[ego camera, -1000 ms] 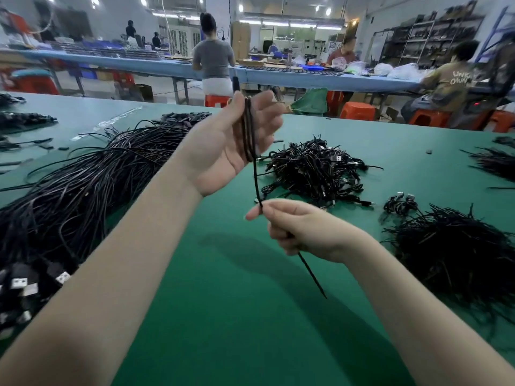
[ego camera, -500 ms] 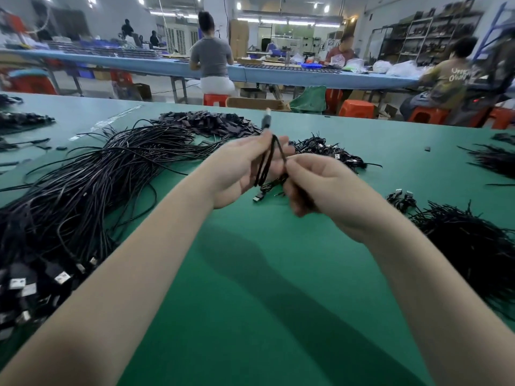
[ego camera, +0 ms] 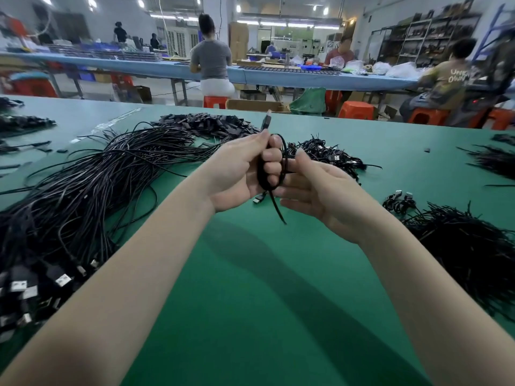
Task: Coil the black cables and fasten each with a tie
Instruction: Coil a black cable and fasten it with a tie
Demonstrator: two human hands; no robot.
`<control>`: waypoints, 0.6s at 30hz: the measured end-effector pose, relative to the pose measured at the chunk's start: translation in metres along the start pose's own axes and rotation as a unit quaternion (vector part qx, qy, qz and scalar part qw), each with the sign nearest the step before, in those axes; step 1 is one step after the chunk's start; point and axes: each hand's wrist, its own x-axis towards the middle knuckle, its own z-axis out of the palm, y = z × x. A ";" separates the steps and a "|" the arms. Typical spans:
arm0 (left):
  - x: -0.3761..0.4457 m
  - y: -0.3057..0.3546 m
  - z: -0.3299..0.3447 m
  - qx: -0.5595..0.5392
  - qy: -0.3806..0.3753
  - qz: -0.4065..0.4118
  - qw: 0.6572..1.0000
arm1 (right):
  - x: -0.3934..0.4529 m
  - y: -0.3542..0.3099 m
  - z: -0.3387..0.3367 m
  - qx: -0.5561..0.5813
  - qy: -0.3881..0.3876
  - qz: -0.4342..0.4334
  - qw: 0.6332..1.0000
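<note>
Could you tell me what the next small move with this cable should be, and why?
Probably wrap the loose tail round the coil: the left hand grips the coil, the tail hangs free below, and the right hand touches the loop.

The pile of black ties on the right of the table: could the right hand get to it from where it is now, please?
Probably yes: the pile of ties lies just beside the right hand with bare green table between, though that hand is busy at the coiled cable.

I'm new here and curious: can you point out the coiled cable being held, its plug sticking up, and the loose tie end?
coiled cable (ego camera: 261, 174), head view, left side of loop.
plug (ego camera: 267, 119), head view, plug body.
tie end (ego camera: 278, 211), head view, hanging strip.
</note>
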 end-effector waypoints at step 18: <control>0.013 -0.026 0.015 0.097 0.112 0.062 0.987 | 0.005 0.020 0.021 -0.375 0.133 -0.133 0.908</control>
